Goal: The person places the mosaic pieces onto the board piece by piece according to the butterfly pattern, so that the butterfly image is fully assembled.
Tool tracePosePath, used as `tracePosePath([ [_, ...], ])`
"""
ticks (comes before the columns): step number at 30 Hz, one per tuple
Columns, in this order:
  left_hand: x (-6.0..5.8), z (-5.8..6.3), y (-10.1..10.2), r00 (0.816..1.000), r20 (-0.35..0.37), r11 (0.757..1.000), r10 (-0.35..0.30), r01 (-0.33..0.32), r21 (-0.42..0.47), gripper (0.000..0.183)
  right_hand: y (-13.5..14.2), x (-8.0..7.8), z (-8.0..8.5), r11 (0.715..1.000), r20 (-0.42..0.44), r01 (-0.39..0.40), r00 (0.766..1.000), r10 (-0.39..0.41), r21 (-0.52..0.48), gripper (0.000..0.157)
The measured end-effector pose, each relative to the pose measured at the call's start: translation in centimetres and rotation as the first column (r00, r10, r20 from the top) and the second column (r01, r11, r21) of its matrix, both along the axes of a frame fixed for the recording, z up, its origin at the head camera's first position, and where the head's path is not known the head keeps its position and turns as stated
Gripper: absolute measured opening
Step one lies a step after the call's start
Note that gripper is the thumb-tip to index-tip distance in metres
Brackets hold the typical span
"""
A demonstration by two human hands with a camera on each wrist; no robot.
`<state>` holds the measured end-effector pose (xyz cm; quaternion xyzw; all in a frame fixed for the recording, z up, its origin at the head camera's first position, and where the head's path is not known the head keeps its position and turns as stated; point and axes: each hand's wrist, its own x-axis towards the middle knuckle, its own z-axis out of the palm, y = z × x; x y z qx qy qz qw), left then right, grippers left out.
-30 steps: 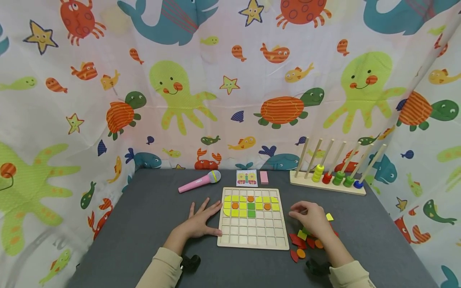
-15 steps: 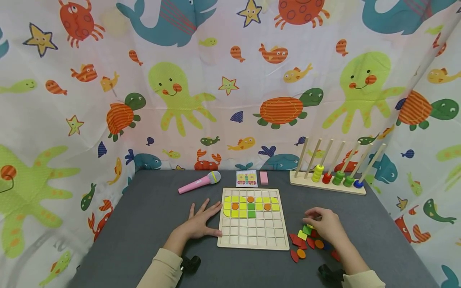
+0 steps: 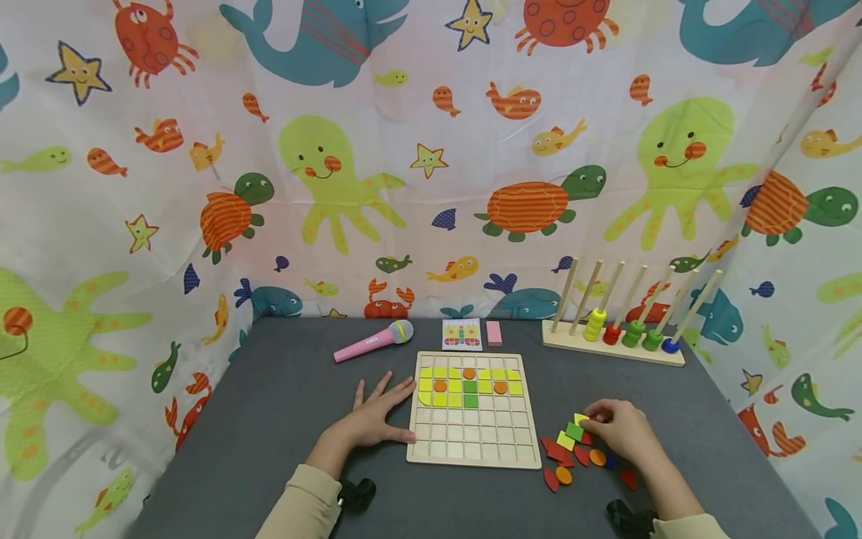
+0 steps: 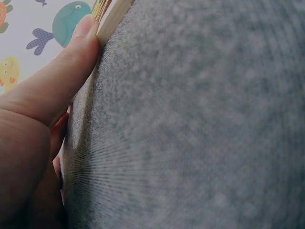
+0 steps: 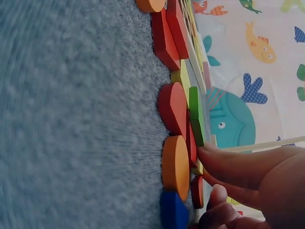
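Observation:
A square wooden grid board (image 3: pixel 473 451) lies on the dark table; yellow, green and orange tiles fill part of its upper rows. My left hand (image 3: pixel 369 418) rests at the board's left edge, fingers spread, and its thumb (image 4: pixel 71 67) presses the board's side in the left wrist view. To the right of the board, my right hand (image 3: pixel 621 428) has thumb and forefinger at a yellow tile (image 3: pixel 581 418) in the loose pile, seemingly pinching it. A green tile (image 5: pixel 196 116) leans just beside the thumb. The other right fingers are curled in.
Several red, orange, yellow and blue pieces, among them an orange disc (image 3: pixel 563 475), lie around the right hand. Behind the board are a pattern card (image 3: pixel 462 335), a pink block (image 3: pixel 494 333) and a pink toy microphone (image 3: pixel 367 344). A peg stacker (image 3: pixel 559 335) stands back right.
My right hand has moved away from the board's right side, rightward and towards me, down to the yellow tile in the pile. The left hand stays at the board.

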<state>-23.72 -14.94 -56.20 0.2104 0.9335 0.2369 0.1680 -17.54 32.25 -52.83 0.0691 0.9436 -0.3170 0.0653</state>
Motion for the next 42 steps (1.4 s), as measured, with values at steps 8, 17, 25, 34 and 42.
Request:
tracePosePath([
  [8, 0.0, 0.3, 0.1, 1.0, -0.005, 1.0, -0.008, 0.008, 0.001, 0.107, 0.3, -0.3, 0.4, 1.0, 0.016, -0.006, 1.0, 0.006, -0.025, 0.028],
  [17, 0.1, 0.7, 0.3, 1.0, 0.004, 1.0, -0.008, 0.008, 0.014, 0.109, -1.1, -1.6, 2.2, 0.999, -0.042, -0.026, 0.999, 0.024, -0.037, 0.03],
  [25, 0.0, 0.7, 0.5, 1.0, 0.003, 1.0, -0.011, 0.011, 0.01, 0.109, -3.7, -3.0, 3.1, 0.997, -0.045, -0.043, 0.998, 0.04, -0.069, 0.028],
  [34, -0.1, 0.9, 0.5, 1.0, 0.004, 1.0, -0.013, 0.013, 0.007, 0.108, -6.7, -4.8, 2.5, 0.988, -0.06, -0.084, 0.995, 0.077, -0.127, 0.018],
  [42, 0.0, 0.8, 0.4, 1.0, 0.009, 1.0, -0.011, 0.011, 0.01, 0.109, -9.9, -5.5, 1.9, 0.977, -0.058, -0.109, 0.993, 0.1, -0.186, 0.013],
])
